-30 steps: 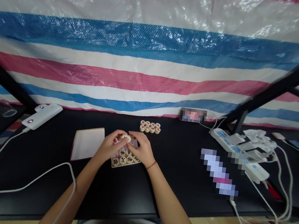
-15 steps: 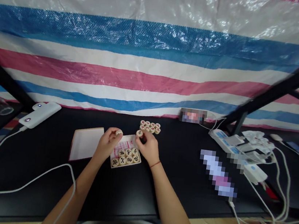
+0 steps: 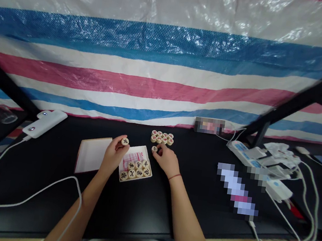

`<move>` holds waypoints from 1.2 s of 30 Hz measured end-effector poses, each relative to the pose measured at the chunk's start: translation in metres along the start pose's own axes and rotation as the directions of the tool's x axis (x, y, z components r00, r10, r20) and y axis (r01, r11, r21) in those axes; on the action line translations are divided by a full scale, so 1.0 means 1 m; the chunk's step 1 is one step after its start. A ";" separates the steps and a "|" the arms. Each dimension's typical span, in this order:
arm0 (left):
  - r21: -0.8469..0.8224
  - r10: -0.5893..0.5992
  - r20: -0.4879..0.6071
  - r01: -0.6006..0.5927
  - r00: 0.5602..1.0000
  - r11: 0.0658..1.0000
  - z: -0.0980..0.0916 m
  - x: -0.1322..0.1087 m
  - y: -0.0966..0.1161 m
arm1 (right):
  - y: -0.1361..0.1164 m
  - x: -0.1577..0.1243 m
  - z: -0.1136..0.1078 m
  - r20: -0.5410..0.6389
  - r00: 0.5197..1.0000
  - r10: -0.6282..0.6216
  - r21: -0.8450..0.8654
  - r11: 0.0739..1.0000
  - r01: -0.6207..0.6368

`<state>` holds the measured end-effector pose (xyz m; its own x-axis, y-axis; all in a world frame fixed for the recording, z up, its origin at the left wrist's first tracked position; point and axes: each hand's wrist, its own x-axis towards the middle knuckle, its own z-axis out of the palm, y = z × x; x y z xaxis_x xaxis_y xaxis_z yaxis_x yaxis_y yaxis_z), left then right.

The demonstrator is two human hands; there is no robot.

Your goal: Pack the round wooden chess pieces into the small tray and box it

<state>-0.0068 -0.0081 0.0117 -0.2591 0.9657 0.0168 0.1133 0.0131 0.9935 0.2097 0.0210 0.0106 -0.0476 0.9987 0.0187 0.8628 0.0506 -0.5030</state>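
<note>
Left hand [image 3: 111,155]: a black-marked disc [image 3: 125,142] is clamped between the fingertips.
Right hand [image 3: 168,161]: a second disc [image 3: 154,149] is gripped at the fingertips, on the hand's left.
Open box [image 3: 140,150]: placed between both hands.
Red-marked discs [image 3: 159,139]: grouped just beyond the right hand.

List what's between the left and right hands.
Head view: the open box with black-character xiangqi pieces lies between the left hand and right hand. Each hand also holds one xiangqi piece on its inner side.

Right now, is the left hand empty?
No, the left hand holds a black-marked round piece pinched at its fingertips.
</note>
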 end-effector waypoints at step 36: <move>0.570 0.401 0.379 -0.552 0.834 0.608 0.006 -0.013 -0.002 | -0.001 0.001 0.016 -0.157 0.957 -0.244 0.125 0.956 0.264</move>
<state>0.0024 -0.0194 0.0087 0.1934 0.9087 0.3700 0.7590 -0.3775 0.5304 0.2007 0.0222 -0.0023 -0.1771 0.9447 0.2760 0.7494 0.3112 -0.5844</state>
